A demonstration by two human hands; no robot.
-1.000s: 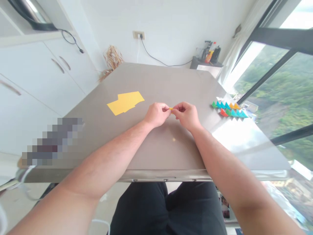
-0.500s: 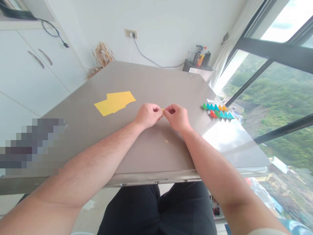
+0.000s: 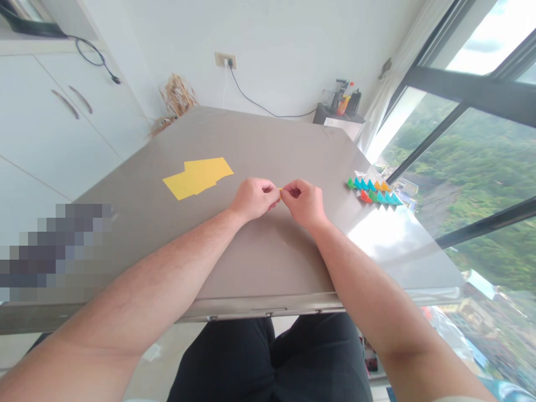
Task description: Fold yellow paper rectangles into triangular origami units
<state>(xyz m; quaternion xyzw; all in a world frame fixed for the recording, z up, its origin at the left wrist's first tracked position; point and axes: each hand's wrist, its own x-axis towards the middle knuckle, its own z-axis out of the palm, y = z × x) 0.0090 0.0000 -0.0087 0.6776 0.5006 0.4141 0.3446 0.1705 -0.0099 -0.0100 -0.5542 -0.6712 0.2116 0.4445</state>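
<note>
My left hand (image 3: 253, 198) and my right hand (image 3: 304, 202) meet over the middle of the grey table (image 3: 259, 139). Both are closed in a pinch on a small folded yellow paper piece (image 3: 280, 190), of which only a sliver shows between the fingertips. To the left lie yellow paper sheets (image 3: 197, 176), flat and overlapping. At the right edge sit several small folded paper triangles (image 3: 374, 191) in teal, green, orange and red, packed in two rows.
A black cable (image 3: 259, 103) runs from a wall socket down behind the table. Dried straw (image 3: 176, 100) leans at the far left corner. Bottles stand on a small stand (image 3: 341, 109) at the back. White cabinets are left, a large window right.
Both hands stay pinched on the yellow piece with only small finger shifts. The camera view swung right since one second ago, then settled.
</note>
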